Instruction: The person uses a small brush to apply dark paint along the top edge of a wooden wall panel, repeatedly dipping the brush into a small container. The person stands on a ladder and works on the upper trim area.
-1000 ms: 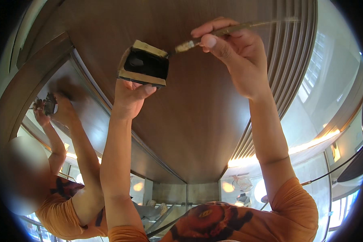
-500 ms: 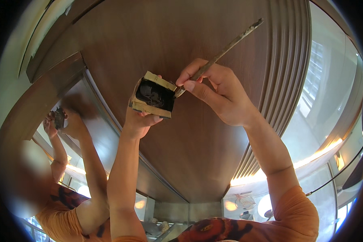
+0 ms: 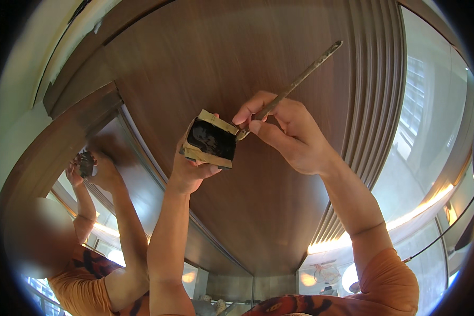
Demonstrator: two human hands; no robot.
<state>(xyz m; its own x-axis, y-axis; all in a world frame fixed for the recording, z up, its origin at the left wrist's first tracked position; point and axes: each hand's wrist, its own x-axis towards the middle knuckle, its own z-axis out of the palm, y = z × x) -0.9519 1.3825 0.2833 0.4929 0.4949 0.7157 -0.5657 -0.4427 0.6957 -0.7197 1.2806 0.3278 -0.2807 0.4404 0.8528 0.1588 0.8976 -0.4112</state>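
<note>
My left hand (image 3: 190, 176) is closed round a small rectangular block or shallow box (image 3: 211, 138), holding it from below and behind. Its upper face is black with a wet-looking, glossy swirl, and strips of tan tape (image 3: 208, 157) run along two opposite edges. Between the thumb and fingers of my right hand (image 3: 292, 134) is a thin, stained paintbrush (image 3: 312, 68), gripped low near its bristles. The brush slants up to the right, and its tip is at the right edge of the black face. Whether the bristles touch it is hard to tell.
Behind my hands is a brown wood-grain panel (image 3: 258, 221) with vertical ribbed trim (image 3: 374, 105) on its right. To the left, a mirror-like surface (image 3: 142, 189) reflects my arms. A glossy pale panel (image 3: 432, 121) with a light strip (image 3: 416, 213) stands at the right.
The whole view has shifted slightly, so hands and background sit lower and a little to the right. Both grips stay the same, with the brush tip still at the block's right edge.
</note>
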